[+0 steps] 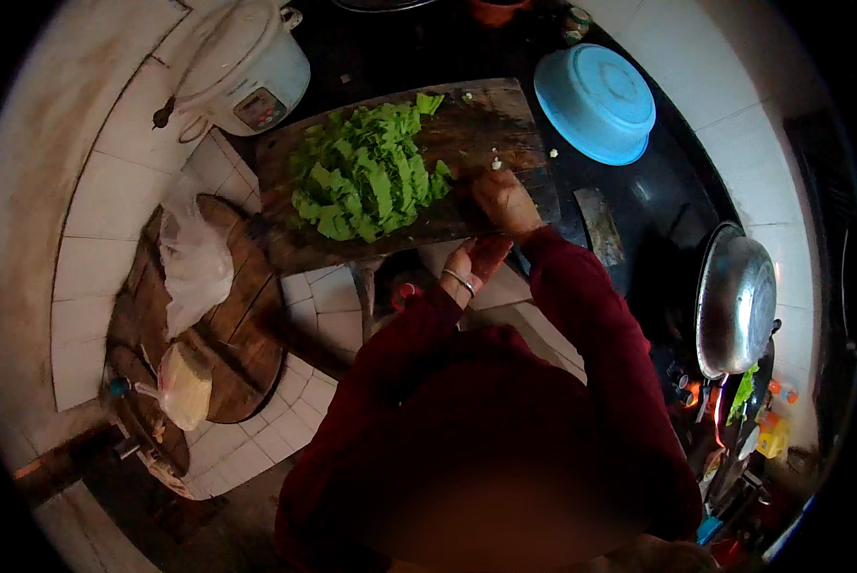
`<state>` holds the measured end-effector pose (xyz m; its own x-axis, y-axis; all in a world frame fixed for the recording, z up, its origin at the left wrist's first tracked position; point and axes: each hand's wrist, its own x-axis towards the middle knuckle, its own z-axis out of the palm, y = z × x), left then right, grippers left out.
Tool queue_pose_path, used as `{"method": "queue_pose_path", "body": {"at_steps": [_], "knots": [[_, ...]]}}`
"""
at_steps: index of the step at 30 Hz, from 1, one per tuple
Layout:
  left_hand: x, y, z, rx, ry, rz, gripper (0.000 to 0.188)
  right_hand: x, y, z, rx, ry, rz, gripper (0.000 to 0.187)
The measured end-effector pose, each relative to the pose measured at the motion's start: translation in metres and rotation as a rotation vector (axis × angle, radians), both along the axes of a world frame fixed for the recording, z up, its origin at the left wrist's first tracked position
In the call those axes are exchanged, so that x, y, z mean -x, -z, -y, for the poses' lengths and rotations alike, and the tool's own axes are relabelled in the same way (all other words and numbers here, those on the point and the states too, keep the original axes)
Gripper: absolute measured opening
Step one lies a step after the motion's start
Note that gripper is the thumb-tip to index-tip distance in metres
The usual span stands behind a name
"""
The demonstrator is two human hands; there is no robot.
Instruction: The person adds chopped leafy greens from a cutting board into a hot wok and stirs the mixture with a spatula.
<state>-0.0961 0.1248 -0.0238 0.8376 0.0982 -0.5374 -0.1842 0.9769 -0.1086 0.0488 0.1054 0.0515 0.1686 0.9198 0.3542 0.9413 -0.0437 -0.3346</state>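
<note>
Maroon top [591,306] fills the lower middle, its sleeves reaching up to a board [486,119] at upper centre. Board's long axis runs left to right, rising slightly rightward. Chopped greens [366,177] heap on its left half, the pile slanting toward upper right, single shreds pointing every way. Right hand [507,202] rests at the board's right end, fingers curled; what they grip is hidden. Left hand [476,263], palm up at the near edge, has shadowed fingers; I cannot tell whether they are spread. A cooker [280,81], upper left, carries a panel too small to read.
</note>
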Motion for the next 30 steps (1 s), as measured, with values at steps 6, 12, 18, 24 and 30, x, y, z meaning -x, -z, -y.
{"method": "queue_pose_path", "body": {"at_steps": [6,12,18,24,30], "knots": [[0.001,0.047,-0.007,0.184,0.015,0.421,0.029,0.044,-0.014,0.042,0.025,-0.122,-0.154,0.017],[0.004,0.058,-0.018,0.171,0.125,0.293,0.026,0.026,-0.029,0.032,0.041,0.039,-0.348,0.033],[0.000,0.009,-0.019,0.177,0.065,0.206,0.039,-0.023,0.004,-0.017,0.116,0.272,-0.113,0.039],[0.004,0.045,-0.018,-0.006,0.140,-0.123,0.029,0.054,-0.014,0.036,0.199,-0.101,-0.128,0.040],[0.008,0.067,-0.017,0.163,0.103,0.422,0.035,0.047,-0.034,0.049,0.054,0.064,-0.148,0.035]]}}
